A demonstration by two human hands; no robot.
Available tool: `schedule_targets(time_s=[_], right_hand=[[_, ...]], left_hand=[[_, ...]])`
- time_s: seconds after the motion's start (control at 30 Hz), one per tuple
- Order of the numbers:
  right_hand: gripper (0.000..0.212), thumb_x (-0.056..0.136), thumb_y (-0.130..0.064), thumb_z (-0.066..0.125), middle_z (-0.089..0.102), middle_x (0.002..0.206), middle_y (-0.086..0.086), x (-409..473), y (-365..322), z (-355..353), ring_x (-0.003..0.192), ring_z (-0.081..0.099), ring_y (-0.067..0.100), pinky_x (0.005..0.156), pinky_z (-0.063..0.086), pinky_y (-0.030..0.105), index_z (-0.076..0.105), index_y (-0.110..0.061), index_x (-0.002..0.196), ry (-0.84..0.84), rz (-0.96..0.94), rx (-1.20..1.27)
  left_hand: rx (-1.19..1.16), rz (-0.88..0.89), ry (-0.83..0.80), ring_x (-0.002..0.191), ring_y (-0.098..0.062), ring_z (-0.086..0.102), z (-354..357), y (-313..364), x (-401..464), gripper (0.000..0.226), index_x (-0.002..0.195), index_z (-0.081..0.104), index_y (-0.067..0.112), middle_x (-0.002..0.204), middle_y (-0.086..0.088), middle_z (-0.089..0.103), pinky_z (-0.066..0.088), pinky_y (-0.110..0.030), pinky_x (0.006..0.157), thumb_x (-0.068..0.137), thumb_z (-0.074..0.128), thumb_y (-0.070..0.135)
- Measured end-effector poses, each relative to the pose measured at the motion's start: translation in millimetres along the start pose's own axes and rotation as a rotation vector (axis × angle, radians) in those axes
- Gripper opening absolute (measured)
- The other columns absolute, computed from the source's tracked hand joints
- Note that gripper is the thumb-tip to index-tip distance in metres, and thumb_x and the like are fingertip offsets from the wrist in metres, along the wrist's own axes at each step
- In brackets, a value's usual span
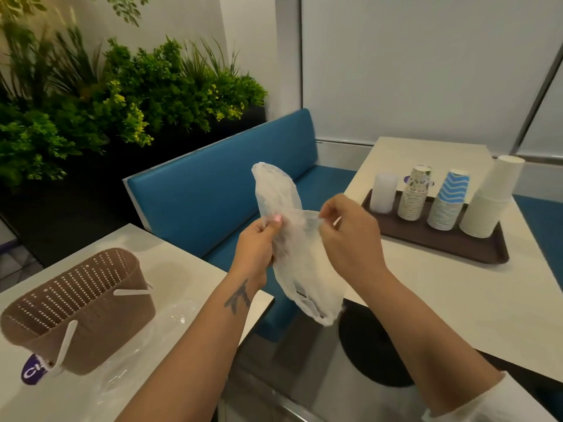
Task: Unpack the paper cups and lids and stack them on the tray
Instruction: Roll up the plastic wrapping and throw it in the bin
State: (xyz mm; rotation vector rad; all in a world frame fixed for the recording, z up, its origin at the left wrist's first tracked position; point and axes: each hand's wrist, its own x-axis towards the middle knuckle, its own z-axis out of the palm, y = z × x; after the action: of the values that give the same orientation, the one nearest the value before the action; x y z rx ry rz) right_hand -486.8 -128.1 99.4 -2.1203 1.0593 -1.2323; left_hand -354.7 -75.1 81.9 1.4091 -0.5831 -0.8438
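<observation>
- Right counter (475, 303): pale top at 3 o'clock, carrying the tray near its far side. The bare near half gives open room to work; its near left edge drops to a dark round base beneath.
- Left counter (189, 269): pale top at 8 o'clock. Its corner edge ends just beside the left forearm, with a gap to the blue bench (219, 190) behind.
- Tray (441, 239): dark brown, raised rim, at 2 o'clock. The rim likely keeps the stacks from sliding; a bare strip remains along its near side.
- Basket (82, 309): brown, perforated, white handles, at 8 o'clock, tipped toward the viewer, apparently emptied. Clear wrapping (146, 339) lies just beside it.
- Plastic bag (301, 260): thin, translucent, held in mid-air at centre between the counters, limp and seemingly empty, so judged spent packaging.
- White cups (490, 202): inverted stack, tray's right end, leaning slightly left.
- Blue chevron cups (447, 202), floral cups (416, 196): inverted stacks side by side, mid-tray.
- Lids (384, 193): frosted column, tray's left end.
- Left hand (259, 239): thumb and fingers pinching the bag's left part.
- Right hand (350, 233): fingertips pinching the bag's right part, drawing it taut between the two.
</observation>
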Motion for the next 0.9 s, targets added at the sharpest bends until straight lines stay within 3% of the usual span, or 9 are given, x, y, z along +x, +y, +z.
schedule_targets(time_s=[0.13, 0.3, 0.4, 0.5, 0.57, 0.63, 0.77, 0.83, 0.9], right_hand=[[0.038, 0.084, -0.041, 0.067, 0.061, 0.102, -0.002, -4.4, 0.4, 1.1, 0.089, 0.062, 0.016, 0.076, 0.053, 0.029, 0.047, -0.022, 0.11, -0.312, 0.341, 0.127], [0.041, 0.082, -0.028, 0.073, 0.069, 0.102, 0.008, 7.1, 12.3, -14.4, 0.083, 0.069, 0.022, 0.072, 0.057, 0.032, 0.058, -0.01, 0.115, -0.559, 0.638, 0.493], [0.028, 0.085, -0.026, 0.07, 0.068, 0.088, 0.005, 8.7, 20.6, -20.1, 0.068, 0.063, 0.018, 0.063, 0.048, 0.027, 0.064, -0.01, 0.106, -0.604, 0.629, 0.435], [0.02, 0.084, -0.02, 0.072, 0.059, 0.074, -0.001, 11.2, 30.7, -18.9, 0.059, 0.046, 0.015, 0.055, 0.036, 0.024, 0.066, -0.009, 0.1, -0.387, 0.628, 0.451], [0.015, 0.084, -0.016, 0.071, 0.06, 0.072, -0.003, 12.8, 34.5, -17.9, 0.057, 0.046, 0.011, 0.053, 0.039, 0.021, 0.067, -0.008, 0.097, -0.221, 0.571, 0.522], [0.014, 0.083, -0.008, 0.071, 0.066, 0.077, 0.001, 12.3, 35.7, -16.3, 0.061, 0.055, 0.013, 0.058, 0.047, 0.021, 0.069, -0.006, 0.097, -0.186, 0.459, 0.587], [0.024, 0.078, 0.013, 0.064, 0.066, 0.063, -0.001, 4.7, 32.7, -14.2, 0.061, 0.059, 0.009, 0.059, 0.048, 0.019, 0.068, -0.01, 0.072, -0.355, 0.258, 0.602], [0.026, 0.078, 0.012, 0.065, 0.066, 0.06, -0.003, 1.4, 30.7, -14.3, 0.058, 0.058, 0.008, 0.056, 0.047, 0.019, 0.07, -0.012, 0.07, -0.493, 0.189, 0.592], [0.026, 0.077, 0.013, 0.067, 0.067, 0.061, -0.005, 0.7, 30.1, -13.4, 0.057, 0.058, 0.006, 0.058, 0.047, 0.018, 0.071, -0.012, 0.072, -0.565, 0.173, 0.546]], left_hand=[[-0.035, 0.034, -0.12, 0.088, -0.018, 0.068, 14.4, 2.5, -5.6, 0.02, 0.098, 0.067, 0.017, 0.097, -0.003, 0.073, 0.057, -0.03, 0.072, 0.095, 0.055, 0.033], [0.114, 0.069, -0.232, 0.08, -0.013, 0.071, 18.8, 6.8, -5.0, 0.024, 0.104, 0.065, 0.015, 0.091, 0.002, 0.073, 0.059, -0.027, 0.068, 0.093, 0.056, 0.035], [0.227, 0.092, -0.316, 0.076, -0.009, 0.069, 16.3, 11.4, -5.2, 0.028, 0.101, 0.064, 0.01, 0.089, 0.002, 0.071, 0.057, -0.023, 0.067, 0.091, 0.059, 0.036], [0.451, 0.167, -0.176, 0.072, -0.011, 0.057, 12.8, 14.3, -6.5, 0.037, 0.09, 0.06, 0.014, 0.083, 0.004, 0.064, 0.045, -0.022, 0.065, 0.089, 0.056, 0.051], [0.49, 0.004, -0.208, 0.055, -0.01, 0.044, 6.7, 16.0, -7.3, 0.057, 0.076, 0.055, 0.015, 0.063, 0.004, 0.051, 0.035, -0.021, 0.053, 0.086, 0.04, 0.069], [0.382, -0.281, -0.494, 0.046, -0.008, 0.047, 1.0, 14.7, -11.6, 0.079, 0.072, 0.06, 0.014, 0.057, 0.003, 0.056, 0.034, -0.017, 0.044, 0.076, 0.021, 0.083], [0.009, -0.475, -0.748, 0.089, -0.028, 0.071, 1.3, 1.6, 0.4, 0.105, 0.119, 0.063, 0.007, 0.111, -0.016, 0.068, 0.059, -0.034, 0.071, 0.063, 0.023, 0.086], [-0.14, -0.461, -0.693, 0.097, -0.029, 0.066, 5.1, -1.6, 3.2, 0.087, 0.13, 0.056, 0.01, 0.118, -0.014, 0.062, 0.055, -0.04, 0.083, 0.077, 0.038, 0.077], [-0.176, -0.416, -0.592, 0.075, -0.01, 0.069, 12.1, -4.7, 3.0, 0.045, 0.119, 0.058, 0.004, 0.1, -0.01, 0.061, 0.058, -0.027, 0.067, 0.094, 0.05, 0.04]])
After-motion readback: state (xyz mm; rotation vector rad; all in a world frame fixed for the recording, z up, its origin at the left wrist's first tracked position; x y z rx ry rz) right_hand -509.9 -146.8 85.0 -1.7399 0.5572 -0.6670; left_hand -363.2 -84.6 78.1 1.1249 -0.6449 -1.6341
